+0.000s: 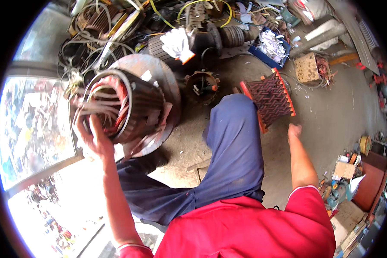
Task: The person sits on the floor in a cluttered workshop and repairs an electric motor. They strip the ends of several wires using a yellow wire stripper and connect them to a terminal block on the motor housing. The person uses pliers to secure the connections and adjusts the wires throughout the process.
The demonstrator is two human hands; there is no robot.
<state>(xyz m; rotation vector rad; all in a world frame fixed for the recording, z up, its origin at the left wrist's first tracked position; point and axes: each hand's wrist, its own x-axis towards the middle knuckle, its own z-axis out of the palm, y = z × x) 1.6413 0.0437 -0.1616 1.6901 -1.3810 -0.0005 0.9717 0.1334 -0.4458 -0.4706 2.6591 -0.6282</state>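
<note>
A ribbed motor stator (144,101) lies on its side on a round metal plate (172,81), its open end toward my left. Red windings (124,101) line the bore, and a bunch of white sleeved lead wires (101,104) comes out of it. My left hand (96,139) is closed round the ends of these leads at the lower rim, slightly blurred. Out to the right, my right hand (294,130) is curled closed near a woven stool (271,101) with an orange-red frame, apart from it. What its fingers hold, if anything, is hidden.
Beyond my knee stands a round metal housing (202,86). White gloves (177,44) lie on a dark motor (159,48). A blue box (268,49) of white scraps and a cardboard box (307,69) of wire sit at the far right. Tangled cables (86,51) crowd the far left.
</note>
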